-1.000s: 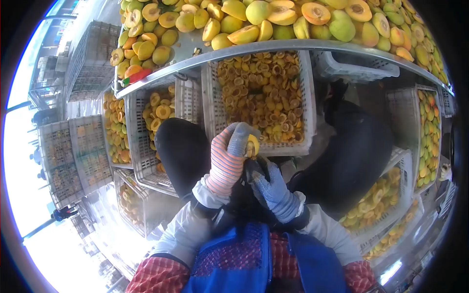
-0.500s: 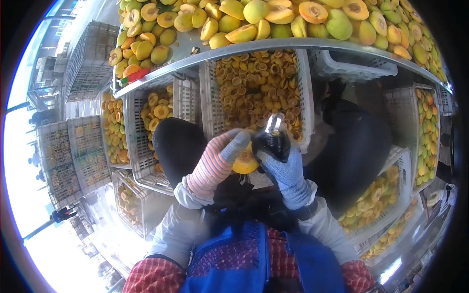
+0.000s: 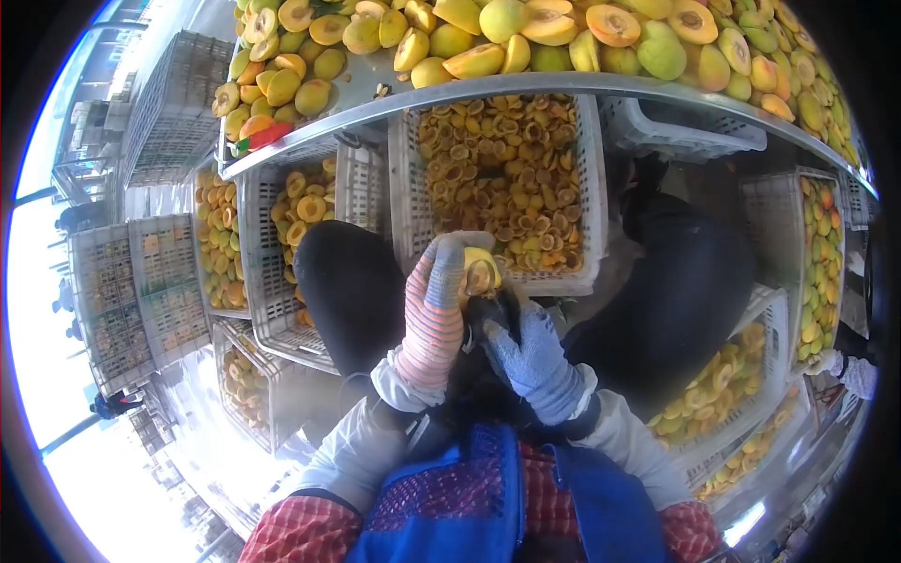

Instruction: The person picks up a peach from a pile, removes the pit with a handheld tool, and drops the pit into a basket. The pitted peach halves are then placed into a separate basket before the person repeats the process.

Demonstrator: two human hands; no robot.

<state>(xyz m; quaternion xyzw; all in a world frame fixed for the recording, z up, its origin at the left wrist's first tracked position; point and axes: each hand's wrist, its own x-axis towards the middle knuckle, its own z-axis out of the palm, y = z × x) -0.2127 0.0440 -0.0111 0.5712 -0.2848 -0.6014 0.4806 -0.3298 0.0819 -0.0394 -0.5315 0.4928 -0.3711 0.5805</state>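
Observation:
My left hand [image 3: 434,310], in an orange-and-grey striped glove, is closed around a yellow peach half [image 3: 481,268] with its cut face towards me. My right hand [image 3: 537,364], in a blue-grey glove, grips a black-handled tool [image 3: 494,311] just under the fruit. The tool's metal end, if it is in the flesh, is hidden. Both hands are above my lap, at the near edge of a white crate [image 3: 589,188] full of small, cup-shaped brown-yellow fruit pieces.
A metal-rimmed table [image 3: 413,98] across the front bears whole and halved peaches [image 3: 661,52]. A red-handled item [image 3: 265,137] lies at its left corner. Fruit crates [image 3: 272,310] stand left and right of my legs. At the far right is another person's gloved hand [image 3: 856,375].
My hands have come together and the left has turned, bringing the peach half up against the tool. The tool's shiny metal end, visible before, no longer shows. A gloved hand has appeared at far right.

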